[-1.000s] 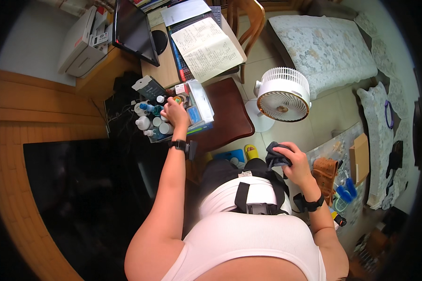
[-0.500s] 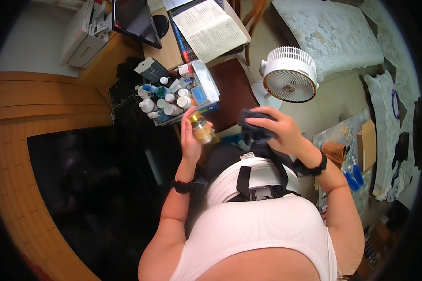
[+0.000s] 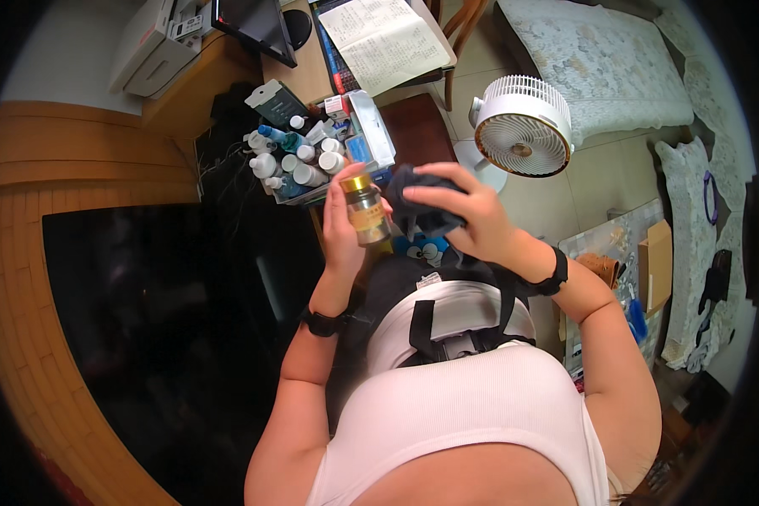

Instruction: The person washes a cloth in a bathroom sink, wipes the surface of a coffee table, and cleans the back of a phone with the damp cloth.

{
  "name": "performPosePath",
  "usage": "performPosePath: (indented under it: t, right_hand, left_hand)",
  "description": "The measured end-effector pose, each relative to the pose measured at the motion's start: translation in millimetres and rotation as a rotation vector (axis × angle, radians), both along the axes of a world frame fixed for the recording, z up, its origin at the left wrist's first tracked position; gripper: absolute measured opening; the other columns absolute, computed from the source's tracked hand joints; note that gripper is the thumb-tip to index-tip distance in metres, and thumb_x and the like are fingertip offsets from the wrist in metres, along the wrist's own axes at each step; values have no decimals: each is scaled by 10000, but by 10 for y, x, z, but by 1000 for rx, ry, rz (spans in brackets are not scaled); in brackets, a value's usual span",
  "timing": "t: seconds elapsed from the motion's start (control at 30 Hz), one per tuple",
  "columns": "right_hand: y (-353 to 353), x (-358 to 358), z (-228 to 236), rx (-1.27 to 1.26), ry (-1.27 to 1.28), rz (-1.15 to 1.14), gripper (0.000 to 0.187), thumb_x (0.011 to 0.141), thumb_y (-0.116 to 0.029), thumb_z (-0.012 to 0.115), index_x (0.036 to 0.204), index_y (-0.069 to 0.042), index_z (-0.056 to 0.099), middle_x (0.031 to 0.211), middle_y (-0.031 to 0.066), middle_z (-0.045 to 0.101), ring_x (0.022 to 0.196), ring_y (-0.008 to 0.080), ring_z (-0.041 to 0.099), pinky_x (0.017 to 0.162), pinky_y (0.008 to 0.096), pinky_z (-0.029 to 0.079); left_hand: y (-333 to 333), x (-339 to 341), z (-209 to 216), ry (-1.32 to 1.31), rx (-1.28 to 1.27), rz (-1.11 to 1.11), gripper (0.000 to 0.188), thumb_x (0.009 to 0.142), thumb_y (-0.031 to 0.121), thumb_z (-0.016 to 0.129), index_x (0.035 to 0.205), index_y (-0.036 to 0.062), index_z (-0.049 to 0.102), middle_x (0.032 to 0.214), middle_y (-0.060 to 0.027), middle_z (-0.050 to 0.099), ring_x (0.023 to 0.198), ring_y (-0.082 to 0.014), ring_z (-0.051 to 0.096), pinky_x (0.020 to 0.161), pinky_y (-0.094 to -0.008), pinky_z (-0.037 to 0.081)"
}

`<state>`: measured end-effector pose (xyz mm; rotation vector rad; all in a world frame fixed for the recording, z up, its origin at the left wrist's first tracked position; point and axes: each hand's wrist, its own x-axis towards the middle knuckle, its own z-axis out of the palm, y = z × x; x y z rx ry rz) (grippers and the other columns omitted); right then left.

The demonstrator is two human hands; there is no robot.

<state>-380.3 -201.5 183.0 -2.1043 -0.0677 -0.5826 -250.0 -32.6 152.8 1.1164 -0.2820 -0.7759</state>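
Note:
My left hand [image 3: 342, 226] is closed round a small jar [image 3: 366, 212] with a gold lid and a yellowish label, held nearly upright with the lid toward the far side. Bunched in my right hand [image 3: 472, 211] is a dark cloth [image 3: 422, 201], close beside the jar on its right; I cannot tell whether the two touch. Just beyond my left hand stands a clear bin [image 3: 379, 156] packed with several white and blue bottles [image 3: 310, 174] and small boxes.
A white fan [image 3: 523, 126] stands on the floor at the far right. Beyond the bin, an open notebook [image 3: 385, 42] lies on a desk by a monitor [image 3: 253, 29]. A large black screen [image 3: 143, 337] fills the left. A low table at right holds a cardboard box [image 3: 654, 257].
My right hand has brought the dark cloth leftward, close to the jar. The jar has turned more upright in my left hand.

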Motion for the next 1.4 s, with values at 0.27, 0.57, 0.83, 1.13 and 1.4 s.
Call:
performPosePath:
  t: [0.27,0.57,0.83,1.13,1.4]
  right_hand:
    - [217,-203,-126,49,278,259,577,614,30,621,1149,-186,638,1145,116,571,916,320,632,770,373,536]
    - [-149,-197,-91,102,60,-124,542,634,70,523,1135,-92,651,1112,164,589,979,334,611,851,354,497]
    - [167,-76,-53,-223,44,28,516,650,-66,673,1151,-175,621,1212,100,559,848,293,660,706,356,546]
    - [89,-75,-129,-170,49,-19,539,610,-7,617,1127,-161,642,1219,91,572,869,268,657,661,363,541]
    - [-267,-232,-163,98,-7,-84,546,598,62,555,1108,-101,661,1177,150,598,970,339,638,841,359,520]
  left_hand:
    - [107,195,-219,243,-228,-35,478,1036,354,238,1278,-1,448,1029,-142,586,808,-249,610,768,-370,515]
    - [66,149,-247,196,69,-227,397,974,302,498,1183,-35,477,1024,-137,616,831,-212,631,749,-330,535]
    - [-272,-16,-157,259,233,-99,641,974,601,240,1206,56,484,967,-92,634,754,-183,632,659,-310,531]
    - [-304,-11,-140,69,280,-236,625,997,571,204,1216,50,469,1077,-66,604,948,-131,598,882,-281,465]
    - [-302,72,-170,140,183,-285,394,1013,314,418,1239,-2,486,1116,-103,617,956,-136,594,841,-261,462]
